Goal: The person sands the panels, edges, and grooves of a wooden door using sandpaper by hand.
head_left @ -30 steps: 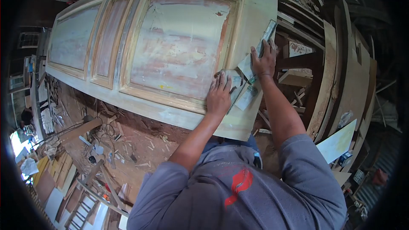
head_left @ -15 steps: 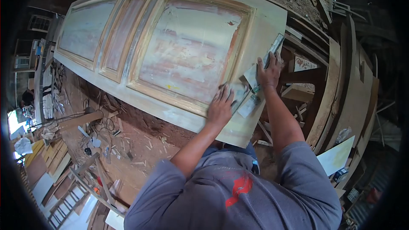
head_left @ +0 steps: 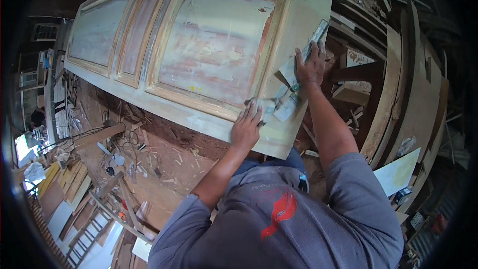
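A pale panelled wooden door (head_left: 308, 7) lies flat in front of me, smeared with whitish filler. My left hand (head_left: 246, 127) rests on its near edge, fingers stretched out and fairly flat. Dark edges of a thin piece show beside those fingertips; its kind is hard to tell. My right hand (head_left: 311, 68) lies at the right end of the door with fingers apart, over a long narrow filler-smeared strip (head_left: 319, 32). Between the hands are a flat pale plate (head_left: 288, 71) and a smeared blade-like piece (head_left: 285, 111), perhaps scrapers. What lies under both palms is hidden.
Long boards (head_left: 386, 89) stand along the right, beside a wooden frame under the door's end. A pale panel (head_left: 397, 172) leans there. Wood scraps and cables litter the dirt floor (head_left: 159, 169) at left. Stacked planks (head_left: 69, 184) lie at lower left.
My left hand has slid left and toward me across the door, away from the blade-like piece. The right hand stays by the strip. The whole view has shifted slightly.
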`<state>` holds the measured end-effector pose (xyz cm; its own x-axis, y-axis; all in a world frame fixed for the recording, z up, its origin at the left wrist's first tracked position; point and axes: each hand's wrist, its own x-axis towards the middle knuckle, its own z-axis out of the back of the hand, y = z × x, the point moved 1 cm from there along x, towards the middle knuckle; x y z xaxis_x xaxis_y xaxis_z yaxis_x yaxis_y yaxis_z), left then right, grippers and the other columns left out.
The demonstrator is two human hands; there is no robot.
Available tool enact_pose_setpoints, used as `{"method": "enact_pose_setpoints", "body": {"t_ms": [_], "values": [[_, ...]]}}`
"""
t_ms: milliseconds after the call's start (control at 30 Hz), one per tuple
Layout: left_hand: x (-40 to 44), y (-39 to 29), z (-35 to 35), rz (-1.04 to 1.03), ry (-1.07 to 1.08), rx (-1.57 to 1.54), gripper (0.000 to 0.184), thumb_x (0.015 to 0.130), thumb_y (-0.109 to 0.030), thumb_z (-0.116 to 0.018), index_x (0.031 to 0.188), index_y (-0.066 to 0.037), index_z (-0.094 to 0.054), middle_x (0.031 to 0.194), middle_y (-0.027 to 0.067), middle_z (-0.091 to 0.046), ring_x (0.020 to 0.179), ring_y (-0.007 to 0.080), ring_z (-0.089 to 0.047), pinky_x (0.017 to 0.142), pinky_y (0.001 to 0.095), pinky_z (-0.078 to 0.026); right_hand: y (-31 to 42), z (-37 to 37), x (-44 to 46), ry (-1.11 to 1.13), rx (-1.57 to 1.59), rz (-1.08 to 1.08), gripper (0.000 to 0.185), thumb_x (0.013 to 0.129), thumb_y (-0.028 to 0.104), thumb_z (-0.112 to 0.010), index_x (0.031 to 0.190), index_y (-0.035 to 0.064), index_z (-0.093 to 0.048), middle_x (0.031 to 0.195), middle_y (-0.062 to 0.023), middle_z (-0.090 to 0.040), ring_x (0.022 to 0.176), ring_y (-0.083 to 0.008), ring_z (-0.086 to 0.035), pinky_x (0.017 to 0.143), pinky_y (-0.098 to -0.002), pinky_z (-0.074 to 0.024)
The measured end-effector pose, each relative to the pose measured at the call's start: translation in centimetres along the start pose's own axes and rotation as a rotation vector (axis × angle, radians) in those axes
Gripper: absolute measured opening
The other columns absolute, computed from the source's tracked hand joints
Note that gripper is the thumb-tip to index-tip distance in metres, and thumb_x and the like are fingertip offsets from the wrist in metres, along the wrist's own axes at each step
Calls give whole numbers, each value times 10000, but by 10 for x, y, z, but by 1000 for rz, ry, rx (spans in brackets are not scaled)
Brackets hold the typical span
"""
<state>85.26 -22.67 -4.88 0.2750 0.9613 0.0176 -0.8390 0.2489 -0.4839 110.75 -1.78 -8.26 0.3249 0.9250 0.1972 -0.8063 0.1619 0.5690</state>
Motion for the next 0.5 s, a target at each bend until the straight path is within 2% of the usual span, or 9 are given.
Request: {"method": "enact_pose_setpoints", "body": {"t_ms": [100, 133, 267, 433, 500], "values": [[-7, -1, -3, 15, 37, 39, 603, 934, -69, -614, 1538, -51, -600, 1595, 302, -548, 1413, 452, -602, 1198, 539, -477, 1, 5, -2, 5, -1, -15, 740, 1000, 538, -715, 1527, 48, -544, 1686, -231, -424, 1592, -410, -365, 1286, -543, -349], [3, -2, -6, -16, 10, 87, 621, 928, -74, -630, 1546, -41, -584, 1564, 328, -561, 1403, 471, -598, 1202, 542, -471, 2, 7, -2, 12, 1, -15, 743, 999, 540, -714, 1527, 47, -543, 1687, -231, -423, 1594, -410, -363, 1287, -545, -348], [60, -13, -16, 2, -44, 160, 624, 935, -78, -615, 1552, -1, -563, 1582, 334, -541, 1481, 476, -525, 1246, 527, -421, 0, 3, -4, 1, 14, -15, 752, 991, 535, -715, 1543, 56, -538, 1698, -227, -413, 1606, -409, -344, 1299, -551, -325], [0, -24, -4, 55, 42, 145, 618, 936, -78, -614, 1550, -19, -574, 1572, 340, -547, 1398, 504, -585, 1182, 528, -480, -3, 4, -2, 21, 29, -33, 772, 967, 548, -727, 1548, 75, -540, 1725, -221, -374, 1632, -407, -293, 1319, -550, -277], [3, -23, 3, 72, 94, 179, 606, 937, -78, -615, 1541, -24, -584, 1564, 337, -555, 1354, 504, -615, 1143, 529, -510, -5, 2, 2, 22, 43, -30, 790, 952, 564, -737, 1554, 95, -536, 1735, -215, -356, 1634, -409, -284, 1313, -559, -276]]}}
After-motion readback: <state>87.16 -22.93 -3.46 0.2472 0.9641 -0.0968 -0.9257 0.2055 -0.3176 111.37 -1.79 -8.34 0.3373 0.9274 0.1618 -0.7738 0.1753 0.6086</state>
